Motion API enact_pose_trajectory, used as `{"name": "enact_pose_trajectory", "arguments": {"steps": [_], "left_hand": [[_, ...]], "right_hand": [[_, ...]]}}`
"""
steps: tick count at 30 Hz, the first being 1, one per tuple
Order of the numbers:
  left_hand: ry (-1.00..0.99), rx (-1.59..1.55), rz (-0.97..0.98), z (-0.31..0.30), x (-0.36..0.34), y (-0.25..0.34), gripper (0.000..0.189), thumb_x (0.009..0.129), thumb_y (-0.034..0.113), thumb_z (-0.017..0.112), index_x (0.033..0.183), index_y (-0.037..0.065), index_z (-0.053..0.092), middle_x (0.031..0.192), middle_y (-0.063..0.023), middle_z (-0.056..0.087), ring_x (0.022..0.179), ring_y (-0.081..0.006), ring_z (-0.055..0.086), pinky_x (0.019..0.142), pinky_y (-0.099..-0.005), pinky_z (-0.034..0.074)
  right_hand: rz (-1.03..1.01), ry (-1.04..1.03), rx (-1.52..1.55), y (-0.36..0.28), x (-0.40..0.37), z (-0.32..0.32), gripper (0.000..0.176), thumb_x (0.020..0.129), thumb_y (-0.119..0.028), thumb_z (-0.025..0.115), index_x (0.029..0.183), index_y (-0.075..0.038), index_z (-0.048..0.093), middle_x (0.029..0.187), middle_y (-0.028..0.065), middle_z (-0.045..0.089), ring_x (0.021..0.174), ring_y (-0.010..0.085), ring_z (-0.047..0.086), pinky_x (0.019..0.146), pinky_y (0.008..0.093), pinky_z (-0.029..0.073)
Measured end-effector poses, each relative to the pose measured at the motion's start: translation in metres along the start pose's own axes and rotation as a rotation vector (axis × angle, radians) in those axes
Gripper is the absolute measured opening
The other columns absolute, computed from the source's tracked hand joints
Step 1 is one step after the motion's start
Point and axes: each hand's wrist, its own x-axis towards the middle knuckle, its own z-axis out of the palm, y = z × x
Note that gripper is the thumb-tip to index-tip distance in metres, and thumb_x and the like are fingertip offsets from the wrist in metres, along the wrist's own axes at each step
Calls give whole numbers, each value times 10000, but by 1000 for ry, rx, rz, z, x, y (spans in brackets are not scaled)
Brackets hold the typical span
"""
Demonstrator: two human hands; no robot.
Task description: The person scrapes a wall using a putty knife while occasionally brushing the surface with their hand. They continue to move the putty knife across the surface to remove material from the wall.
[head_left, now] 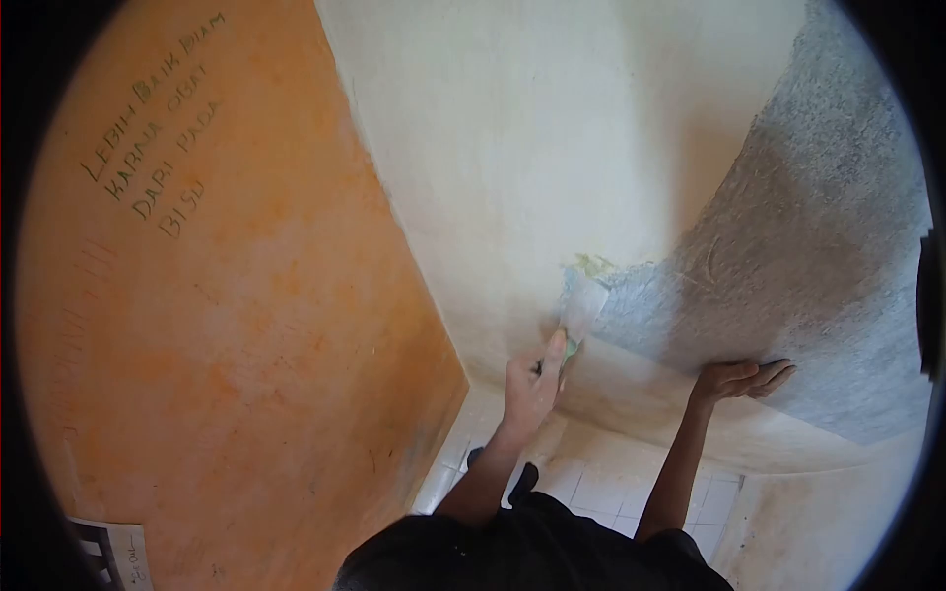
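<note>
My left hand (532, 384) is closed around the green handle of a scraper (587, 297) with a broad, flat metal blade. The blade lies against the wall at the border between pale paint (522, 128) and a rough grey area (788, 246). Small curled, yellowish flakes (594, 264) cling just above the blade's edge. To the right, my right hand (744, 380) rests against the lower part of the grey area, fingers stretched out to the right and holding nothing. Part of its palm is hidden.
An orange wall (246, 325) with handwritten green lettering meets the pale wall at a corner on the left. White floor tiles (601, 488) show below my arms. A printed paper (128, 554) is at the lower left.
</note>
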Motion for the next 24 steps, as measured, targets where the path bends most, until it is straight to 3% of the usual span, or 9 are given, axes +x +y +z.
{"name": "enact_pose_trajectory", "arguments": {"steps": [4,6,15,18,24], "left_hand": [[-38,-94,-129,-1,-5,6,469,968,372,528,620,59,560,486,51,434,419,-25,378,381,-227,252],[-20,-48,-47,-3,-1,-1,490,980,399,481,616,76,534,479,12,458,363,-56,387,338,-228,260],[-27,-106,-141,-5,-5,-1,490,977,398,489,621,64,534,464,11,440,349,-58,373,335,-225,259],[-19,-78,-74,-2,3,15,490,979,396,488,618,67,531,467,16,440,350,-56,374,335,-227,255],[-29,-19,-44,-5,3,10,510,980,403,482,594,71,519,464,20,446,358,-48,382,339,-225,254]], "right_hand": [[-3,5,5,-2,-1,-4,566,1030,-347,205,1398,72,301,1454,259,275,1354,376,263,1079,511,222],[1,6,-4,-3,-1,-1,575,1029,-358,207,1397,72,304,1454,259,274,1356,372,262,1078,514,221],[61,-21,-19,-4,-1,-3,568,1030,-361,217,1393,64,317,1453,257,270,1351,367,270,1076,515,226],[-27,23,-2,-1,0,-1,573,1029,-364,224,1396,68,310,1454,258,268,1344,373,277,1073,513,229],[-15,18,-6,-2,1,-1,545,1031,-335,238,1393,64,316,1454,251,277,1337,382,289,1071,507,232]]}}
